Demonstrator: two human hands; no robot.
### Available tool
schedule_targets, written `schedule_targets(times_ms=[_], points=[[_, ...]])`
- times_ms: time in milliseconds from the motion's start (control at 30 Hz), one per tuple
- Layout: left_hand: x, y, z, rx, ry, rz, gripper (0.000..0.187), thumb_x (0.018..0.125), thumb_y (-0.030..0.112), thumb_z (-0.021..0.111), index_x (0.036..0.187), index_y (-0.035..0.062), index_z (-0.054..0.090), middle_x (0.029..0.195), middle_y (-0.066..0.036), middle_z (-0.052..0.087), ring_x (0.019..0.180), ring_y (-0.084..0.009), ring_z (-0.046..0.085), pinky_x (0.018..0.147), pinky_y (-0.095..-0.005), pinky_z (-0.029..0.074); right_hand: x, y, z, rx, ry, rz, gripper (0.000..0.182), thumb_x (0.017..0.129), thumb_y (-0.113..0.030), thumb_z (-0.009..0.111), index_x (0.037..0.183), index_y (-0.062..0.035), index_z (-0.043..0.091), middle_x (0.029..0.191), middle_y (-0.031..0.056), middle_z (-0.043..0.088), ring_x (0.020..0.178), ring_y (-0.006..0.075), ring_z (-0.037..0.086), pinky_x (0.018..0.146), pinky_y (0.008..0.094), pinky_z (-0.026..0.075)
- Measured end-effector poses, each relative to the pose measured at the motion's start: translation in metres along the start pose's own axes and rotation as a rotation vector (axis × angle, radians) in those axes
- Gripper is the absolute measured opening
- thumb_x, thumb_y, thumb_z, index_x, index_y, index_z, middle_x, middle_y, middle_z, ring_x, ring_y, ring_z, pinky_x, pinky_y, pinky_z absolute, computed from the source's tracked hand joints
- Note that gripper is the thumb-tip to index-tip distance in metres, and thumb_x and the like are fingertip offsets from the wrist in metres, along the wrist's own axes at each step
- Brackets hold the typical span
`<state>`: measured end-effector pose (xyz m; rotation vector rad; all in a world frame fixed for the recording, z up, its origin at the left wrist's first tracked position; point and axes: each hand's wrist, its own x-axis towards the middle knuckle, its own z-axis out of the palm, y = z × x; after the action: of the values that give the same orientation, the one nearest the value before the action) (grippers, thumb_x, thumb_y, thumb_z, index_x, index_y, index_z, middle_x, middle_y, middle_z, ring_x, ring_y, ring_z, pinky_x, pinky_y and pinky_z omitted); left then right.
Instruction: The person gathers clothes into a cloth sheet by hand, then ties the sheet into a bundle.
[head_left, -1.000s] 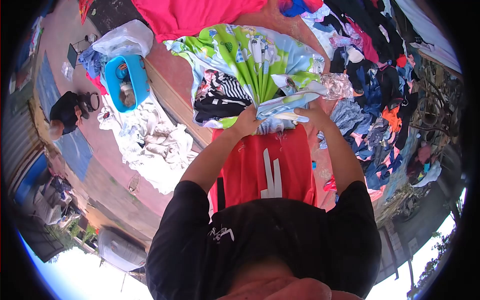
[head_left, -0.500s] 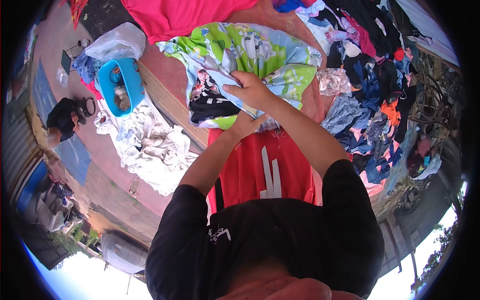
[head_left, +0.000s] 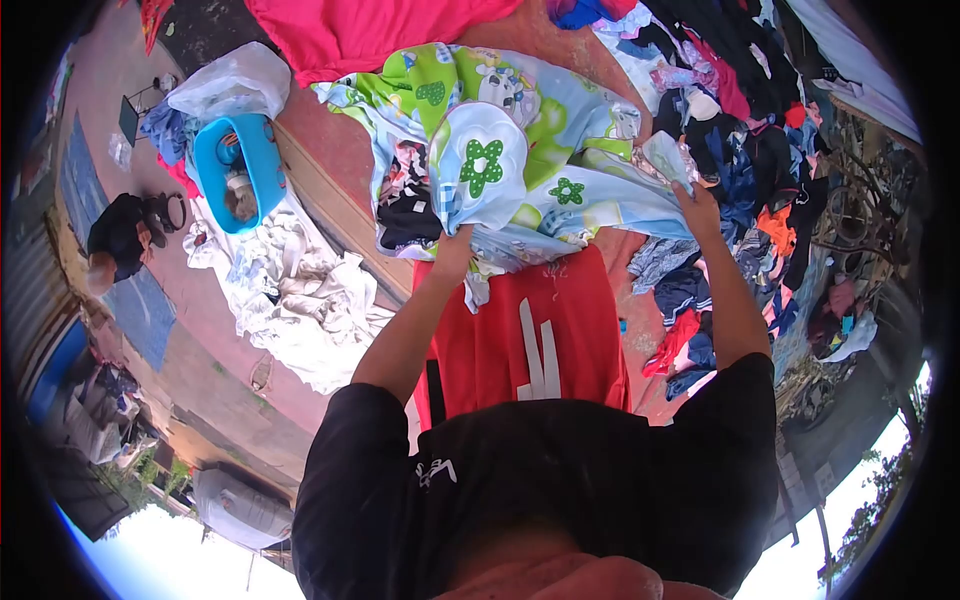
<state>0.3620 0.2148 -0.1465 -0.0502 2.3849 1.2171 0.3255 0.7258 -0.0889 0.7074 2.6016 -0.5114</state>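
A green and light-blue patterned cloth (head_left: 560, 140) with cartoon animals and green flowers lies spread in front of me, resting over the red cloth. My left hand (head_left: 456, 250) is closed on its near edge, left of centre. Farther right, my right hand (head_left: 697, 208) grips the cloth's right corner, pulled out taut between the two hands. Black and pink clothes (head_left: 410, 200) show at the left side, partly covered by the patterned cloth. Red fabric with white stripes (head_left: 520, 335) is between my arms.
To the left stand a blue plastic basket (head_left: 265, 180) and a clear plastic bag (head_left: 235, 85), beside a heap of white clothes (head_left: 300, 290). Mixed clothes (head_left: 740, 190) pile up on the right. A bright pink cloth (head_left: 370, 30) lies beyond. Another person (head_left: 125, 240) is at far left.
My hands were close together at the cloth's middle; the right hand has moved right with the corner, spreading the cloth. My left hand has shifted slightly left, holding the near edge.
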Motion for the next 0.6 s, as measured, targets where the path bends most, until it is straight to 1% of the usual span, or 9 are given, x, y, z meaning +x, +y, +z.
schedule_targets(times_ms=[67,167,300,333,400,467,500,567,600], points=[[0.01,0.001,0.008,-1.06,0.049,-0.685,0.022,0.1,0.028,0.052,0.106,0.0086,0.061,0.094,-0.003,0.065,0.079,-0.0175,0.061,0.068,-0.0296,0.049,-0.025,0.074,0.003,-0.501,-0.461,0.067,0.057,0.082,-0.049,0.069,0.11,0.0004,0.067,0.104,0.023,0.069,0.101,0.0381,0.067,0.087,0.043,0.051],[0.007,-0.014,0.023,-1.437,0.252,-0.732,0.032,0.104,0.039,0.042,0.101,0.0116,0.059,0.098,-0.002,0.062,0.076,-0.0118,0.056,0.06,-0.0261,0.044,-0.05,0.076,0.027,-0.89,-0.468,0.091,0.045,0.078,-0.031,0.072,0.112,-0.0025,0.065,0.113,0.0158,0.065,0.105,0.0333,0.064,0.088,0.0443,0.052],[0.019,-0.002,0.031,-1.542,0.516,-0.801,0.036,0.106,0.041,0.038,0.113,0.0114,0.058,0.105,-0.004,0.063,0.078,-0.0131,0.057,0.057,-0.0266,0.044,-0.035,-0.032,0.115,-0.079,-0.132,-0.466,0.023,0.08,-0.014,0.067,0.101,-0.0034,0.064,0.1,0.0163,0.064,0.094,0.0369,0.063,0.083,0.0456,0.05],[0.017,-0.024,0.039,-1.52,0.501,-0.784,0.043,0.106,0.041,0.036,0.128,0.0092,0.054,0.109,-0.006,0.063,0.08,-0.0155,0.059,0.06,-0.0295,0.048,-0.033,-0.066,0.146,0.064,-0.153,-0.506,0.018,0.08,-0.011,0.066,0.097,-0.0039,0.065,0.097,0.0155,0.064,0.094,0.0362,0.062,0.083,0.0446,0.05],[0.019,-0.044,0.039,-1.505,0.364,-0.956,0.046,0.106,0.041,0.035,0.133,0.0074,0.051,0.112,-0.008,0.064,0.083,-0.0181,0.062,0.065,-0.0327,0.053,-0.037,-0.127,0.204,0.306,-0.216,-0.582,0.014,0.081,-0.004,0.059,0.092,-0.0032,0.066,0.091,0.0142,0.067,0.089,0.0356,0.064,0.078,0.0428,0.052],[0.026,-0.012,0.02,-1.514,0.22,-1.157,0.045,0.105,0.036,0.039,0.131,0.0027,0.053,0.114,-0.012,0.066,0.09,-0.0234,0.068,0.076,-0.0392,0.059,-0.046,-0.15,0.283,0.496,-0.565,-0.392,0.019,0.081,-0.009,0.061,0.096,-0.0067,0.072,0.096,0.0174,0.07,0.087,0.0348,0.068,0.079,0.0425,0.053],[0.026,-0.017,0.02,-1.547,-0.003,-1.167,0.044,0.104,0.034,0.041,0.13,0.0013,0.053,0.115,-0.014,0.067,0.094,-0.0258,0.068,0.081,-0.0418,0.058,-0.042,-0.152,0.318,0.423,-0.901,-0.35,0.03,0.088,-0.019,0.06,0.115,-0.0085,0.068,0.117,0.0169,0.068,0.103,0.0298,0.066,0.088,0.0393,0.052],[0.028,-0.031,0.024,-1.588,-0.462,-1.166,0.043,0.102,0.03,0.045,0.129,-0.0015,0.054,0.116,-0.017,0.067,0.101,-0.0306,0.068,0.09,-0.0468,0.056,-0.058,-0.207,0.288,0.813,-1.024,0.043,0.037,0.098,-0.023,0.052,0.129,-0.0058,0.058,0.13,0.0133,0.062,0.115,0.0258,0.062,0.093,0.0393,0.051],[0.03,-0.034,0.033,-1.52,-0.662,-1.169,0.034,0.098,0.024,0.051,0.117,-0.0019,0.061,0.103,-0.015,0.07,0.084,-0.0241,0.071,0.073,-0.0369,0.06,-0.058,-0.216,0.287,0.937,-1.068,0.181,0.037,0.098,-0.024,0.051,0.13,-0.006,0.058,0.131,0.0131,0.061,0.116,0.0259,0.061,0.094,0.0396,0.05]])
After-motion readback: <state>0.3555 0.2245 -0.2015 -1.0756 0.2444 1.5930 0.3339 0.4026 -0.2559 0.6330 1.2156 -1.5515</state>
